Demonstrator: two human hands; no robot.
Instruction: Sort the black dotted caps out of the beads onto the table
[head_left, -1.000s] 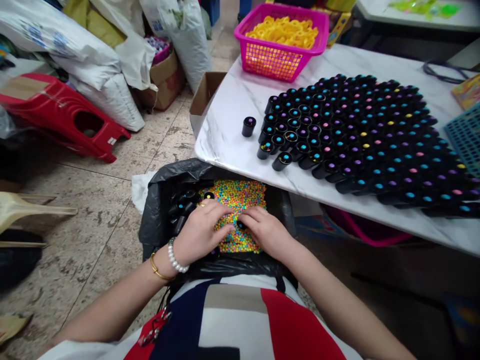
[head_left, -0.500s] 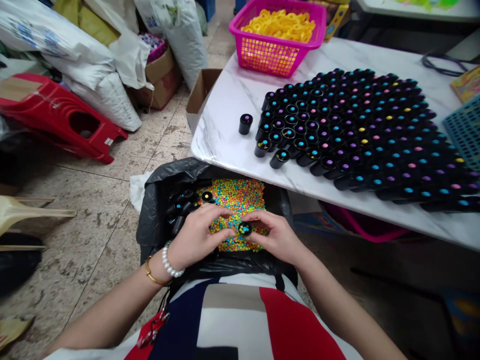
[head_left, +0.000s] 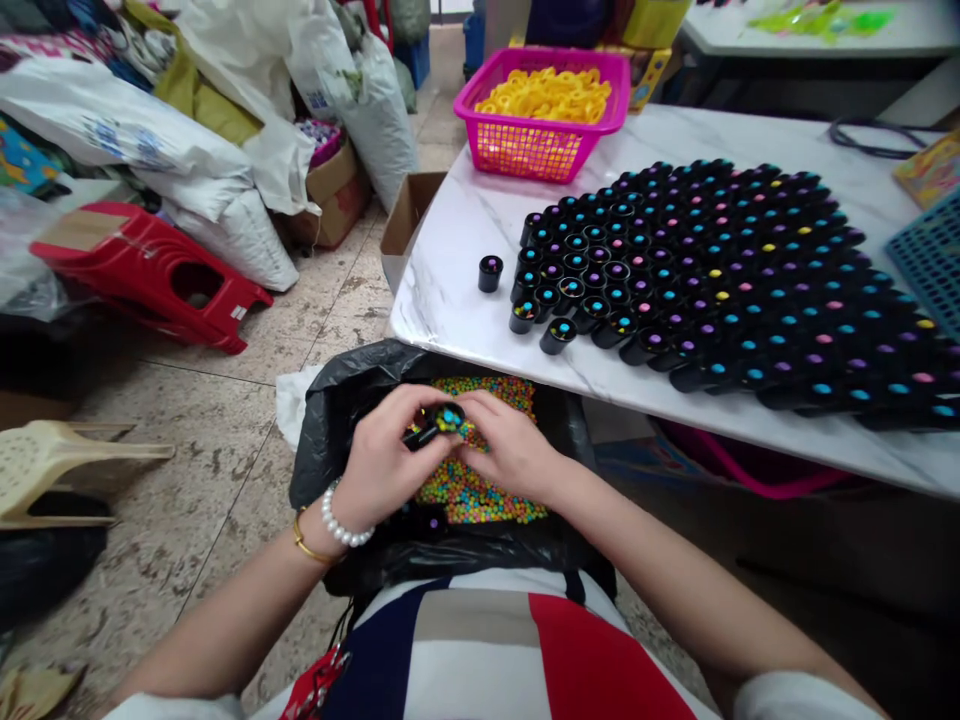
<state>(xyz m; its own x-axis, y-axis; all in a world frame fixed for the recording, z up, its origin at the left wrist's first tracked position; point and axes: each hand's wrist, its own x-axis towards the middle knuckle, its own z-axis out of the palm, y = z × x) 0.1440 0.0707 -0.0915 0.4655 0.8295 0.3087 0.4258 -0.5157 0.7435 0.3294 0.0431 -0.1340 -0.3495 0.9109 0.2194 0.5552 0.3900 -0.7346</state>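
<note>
Head view: two bare hands meet at a small, round, black plastic cup (head_left: 448, 418) with coloured beads in its mouth.
The left hand (head_left: 386, 440) is half curled, thumb and fingers gripping the cup's left side; the right hand (head_left: 510, 445), similarly bent, pinches the other side. The cup is above multicoloured round beads (head_left: 487, 500) in a container lined with black plastic (head_left: 322, 440), beside a white marble-patterned table (head_left: 450, 260).

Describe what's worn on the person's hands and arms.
Both hands, left and right, are ungloved. The left wrist has a white beaded bracelet and a thin gold-coloured bangle; the right wrist shows no jewellery. Pale sleeves end above bare forearms.
</note>
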